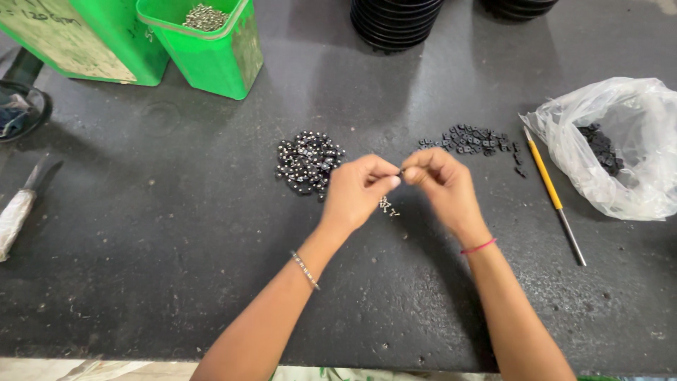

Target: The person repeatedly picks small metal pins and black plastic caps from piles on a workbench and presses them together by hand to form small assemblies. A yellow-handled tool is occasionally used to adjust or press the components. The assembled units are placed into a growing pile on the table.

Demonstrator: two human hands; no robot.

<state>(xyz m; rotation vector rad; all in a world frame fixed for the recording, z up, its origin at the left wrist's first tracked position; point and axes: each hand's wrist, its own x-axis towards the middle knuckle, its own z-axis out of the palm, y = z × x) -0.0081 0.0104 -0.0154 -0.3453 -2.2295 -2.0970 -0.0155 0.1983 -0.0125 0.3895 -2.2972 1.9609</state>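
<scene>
1. dark, speckled bench [176, 282] fills the view, with a green plastic bin of small metal parts [211, 46] at the back.
2. left hand [356, 190] and right hand [441, 183] meet over the middle, fingertips pressed together, pinching a tiny dark part [401, 171] between them; too small to tell its shape.
3. just left lies a heap of shiny dark round pieces [308, 161]; just right, a scatter of small black flat pieces [471, 138].
4. a few loose silvery bits [387, 207] sit under the left hand.
5. it looks like a joining step: one piece seems to be getting fitted onto another.
6. a yellow-handled slim tool [553, 194] rests untouched beside a clear plastic bag of black pieces [620, 148].
</scene>
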